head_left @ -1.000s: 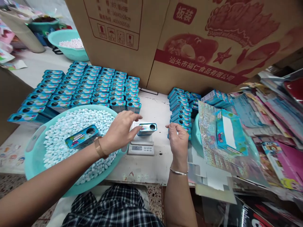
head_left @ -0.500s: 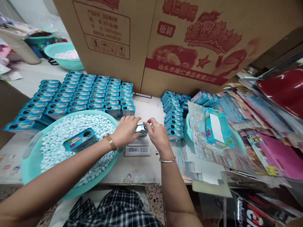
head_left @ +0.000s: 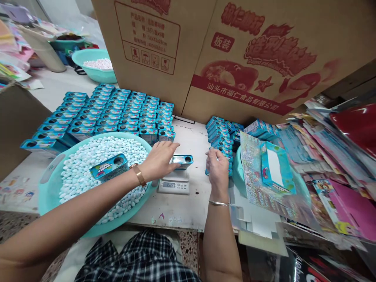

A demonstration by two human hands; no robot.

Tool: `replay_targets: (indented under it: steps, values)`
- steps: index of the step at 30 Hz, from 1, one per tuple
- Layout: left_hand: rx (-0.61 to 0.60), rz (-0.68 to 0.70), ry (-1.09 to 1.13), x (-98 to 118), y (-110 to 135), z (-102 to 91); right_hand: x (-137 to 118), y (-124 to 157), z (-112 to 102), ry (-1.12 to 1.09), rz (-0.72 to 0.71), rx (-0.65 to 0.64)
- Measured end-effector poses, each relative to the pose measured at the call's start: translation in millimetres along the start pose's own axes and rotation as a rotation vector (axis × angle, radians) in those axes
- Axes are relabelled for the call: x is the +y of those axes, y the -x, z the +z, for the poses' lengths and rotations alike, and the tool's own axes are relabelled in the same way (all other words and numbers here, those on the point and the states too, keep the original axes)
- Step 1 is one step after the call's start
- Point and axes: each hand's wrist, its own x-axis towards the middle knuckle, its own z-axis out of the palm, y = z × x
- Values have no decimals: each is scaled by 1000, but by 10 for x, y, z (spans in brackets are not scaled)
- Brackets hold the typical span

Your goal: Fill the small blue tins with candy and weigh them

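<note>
My left hand [head_left: 158, 159] is at the left end of a small blue candy box [head_left: 185, 161], with the thumb against its near corner. The box sits over a white digital scale [head_left: 174, 187]; its round dark window faces up. Apart from it, my right hand [head_left: 217, 168] hovers by a stack of similar boxes [head_left: 225, 141], thumb and fingers pinched; anything between them is too small to tell. Under my left forearm, a teal basin [head_left: 47, 196] holds many pale blue candies [head_left: 85, 164], with another candy box [head_left: 109, 167] lying on them.
Rows of upright blue boxes [head_left: 105, 111] stand behind the basin. A large carton [head_left: 188, 58] walls off the back. On the right are another teal tub [head_left: 239, 172], a shiny sheet [head_left: 252, 176] with a cut-out box on it, and piled packaging [head_left: 311, 137]. Another candy basin [head_left: 94, 66] stands far left.
My right hand has drawn away from the box on the scale, rightward to the stack. My left hand stays at the box. The camera view has shifted slightly.
</note>
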Motion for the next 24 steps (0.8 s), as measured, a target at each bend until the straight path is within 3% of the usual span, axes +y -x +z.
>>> replay_targets:
  steps: [4,12,18,24]
  values:
    - [35,6,13,-37,20,-50,121,98,-148,-351,179,36]
    - [-14,-2,-5,-26,5,-16,196,153,-246,-703,404,-31]
    - [-24,1,-8,-21,-9,19,52,139,-84,-692,377,-60]
    - [-57,-1,-28,-14,-66,121,-106,-2,394,-653,174,53]
